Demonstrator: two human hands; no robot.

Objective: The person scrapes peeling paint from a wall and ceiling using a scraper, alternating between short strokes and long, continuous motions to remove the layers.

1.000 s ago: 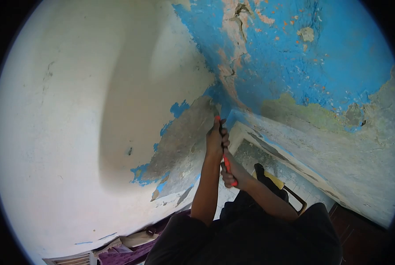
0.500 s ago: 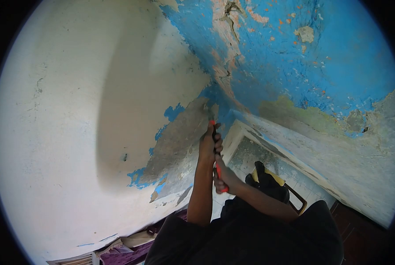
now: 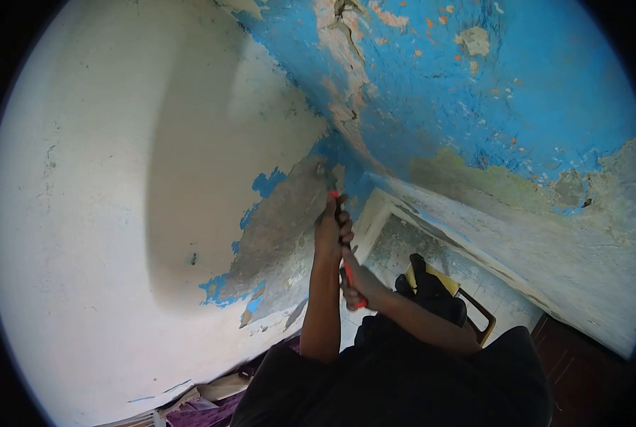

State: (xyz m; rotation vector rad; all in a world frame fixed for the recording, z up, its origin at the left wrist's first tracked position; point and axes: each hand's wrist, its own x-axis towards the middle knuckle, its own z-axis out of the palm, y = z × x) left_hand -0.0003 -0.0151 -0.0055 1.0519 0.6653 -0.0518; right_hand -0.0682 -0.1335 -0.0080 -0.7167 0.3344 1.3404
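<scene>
A long scraper with a red and black handle (image 3: pixel 348 273) is held in both hands. My left hand (image 3: pixel 332 226) wraps round its upper part, just below the metal head. Lower down, my right hand (image 3: pixel 362 283) is closed round the red end of the handle. The scraper's head (image 3: pixel 326 176) is at the bare grey patch (image 3: pixel 282 220) of the left wall, close to the corner. Ragged blue paint (image 3: pixel 267 183) borders this patch. Whether the blade touches the wall cannot be made out.
A blue wall (image 3: pixel 432 107) with cracks and flaking paint rises on the right. Below are a tiled floor (image 3: pixel 506 313) and a yellow-seated chair (image 3: pixel 442 280) under my feet. Purple cloth (image 3: pixel 211 413) lies at the lower left, and a dark brown surface (image 3: pixel 581 377) at the lower right.
The view has shifted slightly, so the walls appear a little further left. Both hands and the scraper have moved slightly left in the picture, with the grip unchanged.
</scene>
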